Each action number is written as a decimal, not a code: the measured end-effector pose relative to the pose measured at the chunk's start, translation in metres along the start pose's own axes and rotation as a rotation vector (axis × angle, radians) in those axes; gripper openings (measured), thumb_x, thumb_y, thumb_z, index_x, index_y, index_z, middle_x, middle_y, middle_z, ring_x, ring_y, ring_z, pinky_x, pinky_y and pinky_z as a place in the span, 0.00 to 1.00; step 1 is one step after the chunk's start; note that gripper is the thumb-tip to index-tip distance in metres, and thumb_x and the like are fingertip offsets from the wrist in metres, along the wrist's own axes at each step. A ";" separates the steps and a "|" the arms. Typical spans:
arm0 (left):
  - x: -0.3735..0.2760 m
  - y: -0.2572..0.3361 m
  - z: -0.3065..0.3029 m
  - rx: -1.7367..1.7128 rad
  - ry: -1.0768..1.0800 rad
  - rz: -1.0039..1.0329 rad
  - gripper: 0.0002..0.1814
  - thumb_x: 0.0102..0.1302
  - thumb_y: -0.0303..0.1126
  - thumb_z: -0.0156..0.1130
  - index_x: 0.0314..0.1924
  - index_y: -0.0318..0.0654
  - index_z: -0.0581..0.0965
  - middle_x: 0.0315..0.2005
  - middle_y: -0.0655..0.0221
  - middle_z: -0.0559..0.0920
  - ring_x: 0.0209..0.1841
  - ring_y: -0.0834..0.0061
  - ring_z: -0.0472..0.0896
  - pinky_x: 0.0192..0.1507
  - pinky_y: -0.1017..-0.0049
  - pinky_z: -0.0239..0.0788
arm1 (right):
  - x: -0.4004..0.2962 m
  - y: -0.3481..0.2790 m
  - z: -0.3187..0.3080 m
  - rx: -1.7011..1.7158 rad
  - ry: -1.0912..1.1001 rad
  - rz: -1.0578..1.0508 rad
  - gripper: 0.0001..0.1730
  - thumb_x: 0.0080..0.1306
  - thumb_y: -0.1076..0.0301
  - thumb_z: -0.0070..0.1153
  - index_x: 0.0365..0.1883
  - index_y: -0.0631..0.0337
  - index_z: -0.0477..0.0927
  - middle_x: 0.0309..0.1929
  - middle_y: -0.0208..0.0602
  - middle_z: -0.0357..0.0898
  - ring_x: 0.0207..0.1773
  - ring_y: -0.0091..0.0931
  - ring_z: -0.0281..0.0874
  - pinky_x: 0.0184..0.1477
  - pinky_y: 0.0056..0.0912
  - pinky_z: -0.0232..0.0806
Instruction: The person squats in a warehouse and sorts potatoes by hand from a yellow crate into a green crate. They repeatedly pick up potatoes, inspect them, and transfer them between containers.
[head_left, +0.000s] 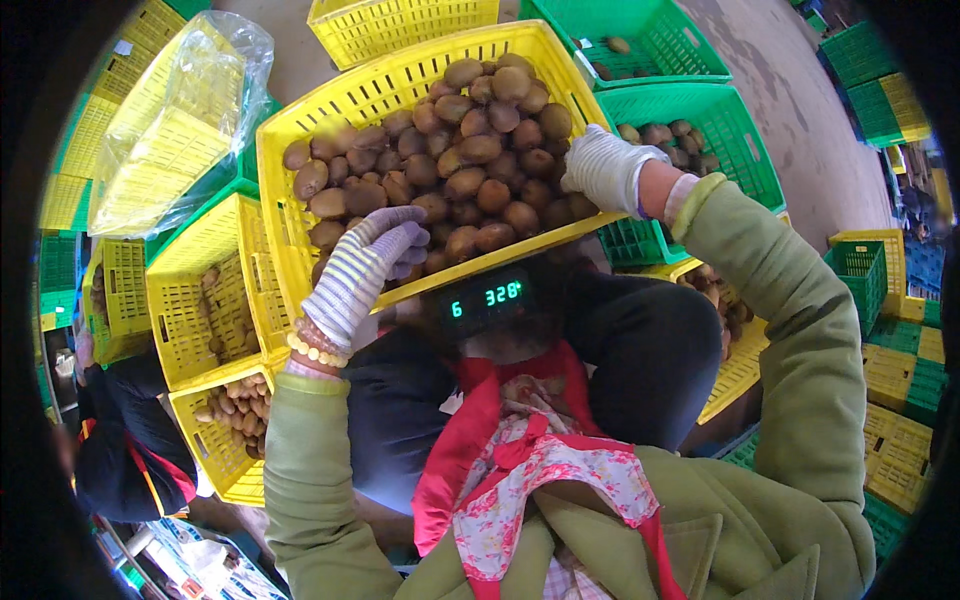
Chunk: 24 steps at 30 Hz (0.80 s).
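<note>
A yellow plastic crate (450, 283) full of brown kiwifruit (480, 150) stands before me, tilted a little in the picture. My left hand (367, 259), in a striped knitted glove, reaches over the crate's near left edge with its fingertips at the fruit. Over the right end of the crate is my right hand (606, 171), in a white knitted glove, its fingers bent down by the fruit and wall; whether it grips anything is hidden. A dark display (491, 300) with lit green digits sits under the crate's near edge, between my knees.
Green crates (697, 112) holding some kiwifruit stand to the right. Yellow crates (202, 292) with fruit stand on the left, near a crate covered by clear plastic film (180, 120). Another yellow crate (405, 34) lies beyond. A person in dark clothing (131, 442) sits at the far left.
</note>
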<state>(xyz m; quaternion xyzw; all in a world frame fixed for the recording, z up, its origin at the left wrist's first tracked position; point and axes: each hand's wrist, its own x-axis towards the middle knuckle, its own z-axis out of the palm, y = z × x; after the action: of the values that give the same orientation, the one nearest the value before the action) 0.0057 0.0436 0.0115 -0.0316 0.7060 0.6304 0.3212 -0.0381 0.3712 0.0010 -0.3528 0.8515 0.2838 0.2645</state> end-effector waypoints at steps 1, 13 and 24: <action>0.000 -0.002 -0.003 -0.012 -0.004 0.009 0.21 0.76 0.41 0.56 0.61 0.36 0.77 0.46 0.67 0.85 0.45 0.75 0.84 0.52 0.72 0.77 | -0.002 0.002 -0.004 0.087 0.041 0.023 0.20 0.58 0.64 0.67 0.51 0.47 0.85 0.41 0.36 0.86 0.50 0.39 0.85 0.50 0.42 0.73; 0.000 0.002 0.011 -0.191 -0.077 0.021 0.25 0.76 0.48 0.58 0.64 0.39 0.74 0.45 0.65 0.84 0.43 0.72 0.85 0.45 0.71 0.78 | -0.007 -0.033 -0.063 1.175 0.608 -0.149 0.29 0.59 0.59 0.70 0.56 0.65 0.80 0.45 0.48 0.85 0.51 0.34 0.85 0.54 0.35 0.75; -0.001 -0.009 -0.007 -0.020 -0.075 0.044 0.26 0.69 0.40 0.65 0.62 0.37 0.73 0.40 0.66 0.85 0.31 0.75 0.83 0.34 0.76 0.77 | 0.011 -0.070 -0.103 0.856 0.615 -0.169 0.22 0.59 0.67 0.70 0.51 0.64 0.83 0.41 0.51 0.85 0.47 0.45 0.85 0.50 0.41 0.76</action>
<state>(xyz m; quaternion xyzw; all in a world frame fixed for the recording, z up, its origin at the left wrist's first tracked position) 0.0081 0.0349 0.0042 0.0042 0.6876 0.6451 0.3331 -0.0183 0.2560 0.0448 -0.3477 0.8979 -0.2277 0.1449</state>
